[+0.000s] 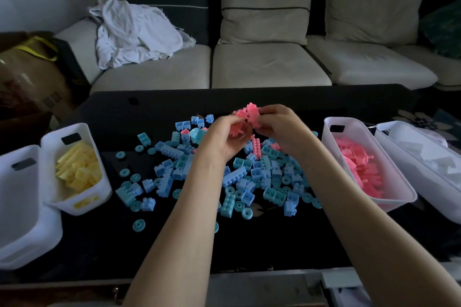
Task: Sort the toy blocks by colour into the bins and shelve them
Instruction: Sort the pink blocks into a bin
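Note:
A clump of joined pink blocks point(245, 117) is held up above the black table point(149, 107). My left hand point(223, 136) grips its left side and my right hand point(279, 123) grips its right side. Beneath the hands lies a wide scatter of blue blocks point(169, 177) and teal rings, with a few pink blocks point(256, 147) among them. A white bin point(331, 142) on the right holds pink blocks. On the left, a bin point(82, 132) holds yellow blocks. A bin point(25, 207) at far left shows no blocks, and the far-right bin point(409, 142) holds white pieces.
A pale sofa point(262, 65) with cushions runs behind the table, with a crumpled white cloth point(134, 32) on its left seat. A brown bag with a yellow handle point(32, 70) stands at the left. A grey ledge point(274, 286) lies below the table's near edge.

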Demonstrator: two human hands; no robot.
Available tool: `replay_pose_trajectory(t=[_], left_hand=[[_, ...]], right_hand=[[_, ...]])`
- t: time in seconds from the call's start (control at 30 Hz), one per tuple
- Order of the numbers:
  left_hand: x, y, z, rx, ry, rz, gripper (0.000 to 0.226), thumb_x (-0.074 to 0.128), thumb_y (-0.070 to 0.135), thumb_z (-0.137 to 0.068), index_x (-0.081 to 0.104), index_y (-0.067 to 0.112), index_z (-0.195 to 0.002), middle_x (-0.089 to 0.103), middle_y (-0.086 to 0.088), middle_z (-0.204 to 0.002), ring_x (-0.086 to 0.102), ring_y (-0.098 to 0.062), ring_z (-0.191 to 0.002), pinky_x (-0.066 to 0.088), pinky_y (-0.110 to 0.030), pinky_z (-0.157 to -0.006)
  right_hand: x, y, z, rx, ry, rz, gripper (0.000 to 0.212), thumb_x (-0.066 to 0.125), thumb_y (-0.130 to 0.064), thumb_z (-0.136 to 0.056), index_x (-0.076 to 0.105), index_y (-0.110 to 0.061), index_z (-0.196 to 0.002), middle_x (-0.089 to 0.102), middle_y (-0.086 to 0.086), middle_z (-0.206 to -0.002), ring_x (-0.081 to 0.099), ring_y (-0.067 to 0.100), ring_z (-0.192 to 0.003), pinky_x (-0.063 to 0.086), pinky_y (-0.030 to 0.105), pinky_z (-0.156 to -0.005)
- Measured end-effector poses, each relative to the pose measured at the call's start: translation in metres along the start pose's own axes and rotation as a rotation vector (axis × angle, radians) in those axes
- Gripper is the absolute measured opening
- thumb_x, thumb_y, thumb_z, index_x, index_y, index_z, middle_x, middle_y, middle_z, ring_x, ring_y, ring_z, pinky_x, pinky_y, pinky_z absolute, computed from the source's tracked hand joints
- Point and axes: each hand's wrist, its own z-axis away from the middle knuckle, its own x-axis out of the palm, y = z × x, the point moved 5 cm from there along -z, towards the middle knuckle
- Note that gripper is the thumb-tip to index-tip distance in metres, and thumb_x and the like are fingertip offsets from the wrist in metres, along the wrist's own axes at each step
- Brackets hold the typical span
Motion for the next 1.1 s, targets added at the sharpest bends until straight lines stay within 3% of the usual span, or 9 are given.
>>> replay_pose_trajectory(t=[0.1, 0.2, 0.33, 0.43, 0.5, 0.57, 0.63, 0.93, 1.1], left_hand=[[0.002, -0.002, 0.004, -0.018, -0.142, 0.112, 0.02, 0.046, 0.006, -0.094, 0.059, 0.0, -0.107, 0.062, -0.017, -0.092, 0.058, -0.022, -0.084, 0.049, -0.028, -0.078], [-0.004, -0.003, 0.004, -0.057, -0.071, -0.012, 0.013, 0.055, 0.012, -0.092, 0.062, 0.002, -0.097, 0.059, -0.012, -0.088, 0.056, -0.018, -0.082, 0.046, -0.026, -0.08], [-0.009, -0.008, 0.004, -0.085, -0.028, -0.075, 0.011, 0.052, -0.01, -0.088, 0.057, -0.001, -0.087, 0.058, -0.014, -0.085, 0.057, -0.017, -0.077, 0.049, -0.033, -0.089], [-0.012, -0.008, 0.005, -0.082, 0.022, -0.079, 0.011, 0.051, -0.008, -0.089, 0.056, 0.001, -0.088, 0.057, -0.016, -0.086, 0.058, -0.019, -0.079, 0.056, -0.03, -0.075], [-0.016, -0.006, 0.004, -0.062, 0.103, -0.047, 0.008, 0.051, -0.004, -0.091, 0.057, 0.001, -0.092, 0.058, -0.017, -0.086, 0.06, -0.021, -0.076, 0.057, -0.029, -0.064], [-0.018, -0.007, 0.005, -0.047, 0.156, -0.089, 0.005, 0.051, -0.003, -0.091, 0.056, -0.001, -0.092, 0.057, -0.017, -0.084, 0.058, -0.019, -0.07, 0.055, -0.026, -0.066], [-0.019, -0.008, 0.007, -0.044, 0.177, -0.106, 0.004, 0.052, -0.003, -0.09, 0.055, 0.0, -0.091, 0.056, -0.016, -0.084, 0.055, -0.017, -0.067, 0.053, -0.024, -0.066], [-0.026, -0.003, 0.009, -0.039, 0.101, -0.102, 0.024, 0.047, -0.002, -0.092, 0.061, 0.004, -0.111, 0.059, -0.022, -0.114, 0.063, -0.027, -0.094, 0.057, -0.038, -0.079], [-0.022, 0.003, 0.014, -0.011, 0.104, -0.1, 0.019, 0.047, -0.001, -0.092, 0.063, 0.004, -0.101, 0.061, -0.021, -0.111, 0.065, -0.027, -0.089, 0.058, -0.036, -0.079]], right_hand=[[0.009, 0.006, 0.0, -0.013, 0.002, 0.029, 0.024, 0.055, 0.002, -0.088, 0.056, -0.005, -0.11, 0.065, 0.014, -0.099, 0.065, 0.024, -0.091, 0.056, 0.034, -0.085], [0.012, 0.01, -0.003, -0.029, -0.003, 0.155, 0.03, 0.055, 0.001, -0.086, 0.061, -0.007, -0.114, 0.066, 0.013, -0.103, 0.063, 0.02, -0.091, 0.054, 0.033, -0.083], [0.027, 0.007, 0.002, -0.073, -0.185, 0.364, 0.032, 0.048, 0.0, -0.09, 0.064, -0.011, -0.115, 0.063, 0.001, -0.107, 0.058, 0.01, -0.096, 0.044, 0.019, -0.077], [0.019, 0.016, -0.002, -0.098, -0.066, 0.319, 0.03, 0.042, -0.005, -0.094, 0.062, -0.011, -0.115, 0.063, 0.002, -0.111, 0.057, 0.019, -0.109, 0.047, 0.025, -0.084], [0.004, 0.026, -0.008, -0.198, 0.165, 0.751, 0.035, 0.039, -0.011, -0.095, 0.051, -0.016, -0.127, 0.059, 0.003, -0.12, 0.051, 0.026, -0.117, 0.038, 0.04, -0.096], [-0.001, 0.046, -0.011, -0.23, 0.175, 1.125, 0.041, 0.04, -0.014, -0.093, 0.042, -0.018, -0.134, 0.049, 0.005, -0.13, 0.039, 0.028, -0.124, 0.028, 0.045, -0.101], [-0.002, 0.061, -0.013, -0.173, 0.108, 1.243, 0.036, 0.042, -0.021, -0.094, 0.047, -0.016, -0.129, 0.041, 0.007, -0.132, 0.034, 0.03, -0.123, 0.026, 0.047, -0.101], [0.007, 0.067, -0.022, -0.168, 0.119, 1.246, 0.041, 0.047, -0.045, -0.092, 0.058, -0.011, -0.112, 0.039, 0.006, -0.129, 0.031, 0.028, -0.123, 0.026, 0.044, -0.102], [0.009, 0.063, -0.022, -0.171, 0.169, 1.18, 0.023, 0.053, -0.023, -0.089, 0.062, -0.011, -0.106, 0.039, 0.007, -0.128, 0.031, 0.028, -0.121, 0.028, 0.043, -0.1]])
